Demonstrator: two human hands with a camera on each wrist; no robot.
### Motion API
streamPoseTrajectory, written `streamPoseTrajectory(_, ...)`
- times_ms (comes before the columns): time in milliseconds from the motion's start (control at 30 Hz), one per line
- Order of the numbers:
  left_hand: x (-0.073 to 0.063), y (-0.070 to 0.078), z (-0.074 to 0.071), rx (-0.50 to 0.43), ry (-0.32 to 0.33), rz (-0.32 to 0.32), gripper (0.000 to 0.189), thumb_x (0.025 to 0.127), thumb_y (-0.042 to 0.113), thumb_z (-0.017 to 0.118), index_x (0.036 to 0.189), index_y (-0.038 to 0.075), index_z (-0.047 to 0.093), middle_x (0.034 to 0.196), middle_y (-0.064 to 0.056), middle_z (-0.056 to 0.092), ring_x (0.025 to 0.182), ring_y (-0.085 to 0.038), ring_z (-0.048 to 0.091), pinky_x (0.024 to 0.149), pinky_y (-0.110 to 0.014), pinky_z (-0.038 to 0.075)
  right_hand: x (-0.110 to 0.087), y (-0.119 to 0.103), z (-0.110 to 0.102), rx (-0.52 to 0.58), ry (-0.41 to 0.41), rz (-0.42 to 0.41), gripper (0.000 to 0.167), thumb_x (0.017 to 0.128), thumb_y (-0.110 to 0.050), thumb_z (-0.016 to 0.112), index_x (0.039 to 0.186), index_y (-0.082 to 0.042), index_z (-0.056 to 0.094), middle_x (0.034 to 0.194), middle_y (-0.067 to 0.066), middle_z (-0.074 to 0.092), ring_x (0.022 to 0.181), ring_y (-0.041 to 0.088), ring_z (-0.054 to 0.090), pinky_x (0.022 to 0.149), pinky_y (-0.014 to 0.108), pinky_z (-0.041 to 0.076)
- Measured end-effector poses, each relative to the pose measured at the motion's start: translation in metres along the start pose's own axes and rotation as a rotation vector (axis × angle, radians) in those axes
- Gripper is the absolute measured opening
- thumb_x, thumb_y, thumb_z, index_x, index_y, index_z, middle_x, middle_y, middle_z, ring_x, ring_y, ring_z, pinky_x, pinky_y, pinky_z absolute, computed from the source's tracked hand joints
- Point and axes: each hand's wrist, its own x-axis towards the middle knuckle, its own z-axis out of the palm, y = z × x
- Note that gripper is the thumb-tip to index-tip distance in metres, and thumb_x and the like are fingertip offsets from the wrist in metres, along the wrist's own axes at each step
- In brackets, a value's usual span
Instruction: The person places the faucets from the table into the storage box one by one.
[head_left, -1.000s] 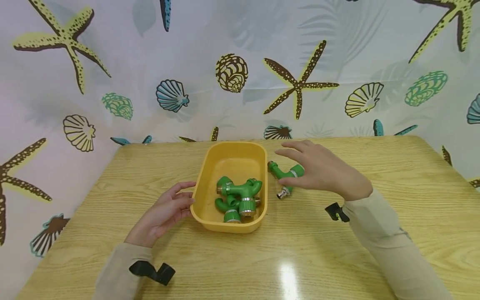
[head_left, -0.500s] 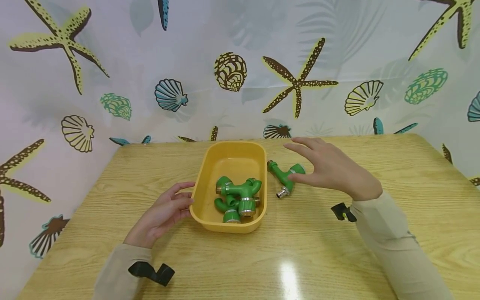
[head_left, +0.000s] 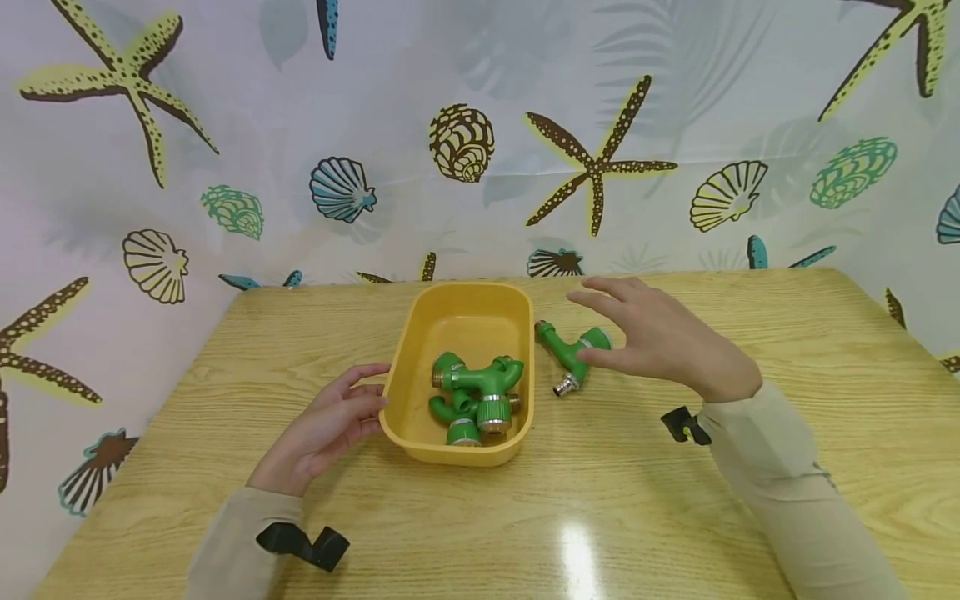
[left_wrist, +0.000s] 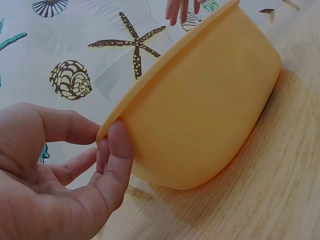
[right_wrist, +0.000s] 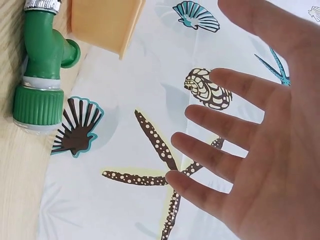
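A yellow tub (head_left: 420,337) stands mid-table with two green hose fittings (head_left: 477,393) in its near end. My left hand (head_left: 330,425) rests on the table against the tub's left wall (left_wrist: 200,115), fingers relaxed and touching the rim. A third green fitting (head_left: 567,354) with a metal nozzle lies on the table right of the tub; in the right wrist view this fitting (right_wrist: 42,65) sits at the top left. My right hand (head_left: 660,337) hovers above and just right of it, fingers spread (right_wrist: 225,130), holding nothing.
The wooden table (head_left: 600,500) runs to a curtain printed with starfish and shells (head_left: 592,171) at the back and both sides. Black wrist straps (head_left: 303,543) show on both sleeves.
My right hand has drifted slightly to the right, uncovering more of the loose green fitting. The left hand and tub have stayed put.
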Motion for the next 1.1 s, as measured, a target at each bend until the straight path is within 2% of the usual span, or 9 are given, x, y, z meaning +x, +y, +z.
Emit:
streamPoseTrajectory(200, -0.001, -0.001, -0.001, 0.001, 0.004, -0.005, 0.053, 0.097, -0.002, 0.047, 0.145, -0.003, 0.025, 0.114, -0.017, 0.053, 0.095, -0.020, 0.061, 0.081, -0.031, 0.052, 0.006, -0.004, 0.012, -0.013, -0.043, 0.010, 0.061, 0.089, -0.028, 0.071, 0.140, -0.003, 0.049, 0.142, 0.024, 0.043, 0.125, 0.045, 0.042, 0.098, 0.060, 0.036)
streamPoseTrajectory(500, 0.000, -0.001, 0.000, -0.015, 0.004, -0.015, 0.053, 0.097, -0.002, 0.046, 0.145, -0.003, 0.025, 0.117, -0.018, 0.052, 0.095, -0.020, 0.061, 0.081, -0.031, 0.052, 0.022, -0.002, 0.035, -0.047, -0.166, 0.114, 0.058, 0.092, -0.030, 0.066, 0.140, -0.003, 0.049, 0.141, 0.027, 0.042, 0.125, 0.049, 0.040, 0.095, 0.063, 0.038)
streamPoseTrajectory(700, 0.002, -0.001, 0.000, -0.007, 0.012, -0.008, 0.052, 0.097, -0.003, 0.046, 0.145, -0.003, 0.026, 0.118, -0.019, 0.051, 0.093, -0.020, 0.061, 0.078, -0.029, 0.052, 0.032, 0.001, 0.047, -0.095, -0.187, 0.171, 0.056, 0.092, -0.030, 0.066, 0.138, -0.002, 0.051, 0.137, 0.027, 0.046, 0.120, 0.046, 0.046, 0.089, 0.059, 0.044)
streamPoseTrajectory(867, 0.003, -0.001, 0.000, -0.006, 0.015, -0.009, 0.052, 0.096, -0.004, 0.047, 0.144, -0.002, 0.027, 0.118, -0.019, 0.051, 0.093, -0.020, 0.060, 0.078, -0.029, 0.052, 0.036, 0.003, 0.057, -0.093, -0.207, 0.223, 0.054, 0.092, -0.029, 0.064, 0.138, -0.002, 0.051, 0.133, 0.026, 0.048, 0.117, 0.044, 0.048, 0.086, 0.058, 0.046)
streamPoseTrajectory(1100, 0.002, -0.001, -0.002, -0.012, 0.016, -0.006, 0.052, 0.096, -0.004, 0.046, 0.144, -0.003, 0.027, 0.115, -0.017, 0.051, 0.092, -0.019, 0.060, 0.078, -0.030, 0.052, 0.039, 0.004, 0.066, -0.106, -0.213, 0.249, 0.056, 0.092, -0.031, 0.065, 0.138, -0.003, 0.051, 0.129, 0.026, 0.050, 0.112, 0.042, 0.050, 0.082, 0.057, 0.048)
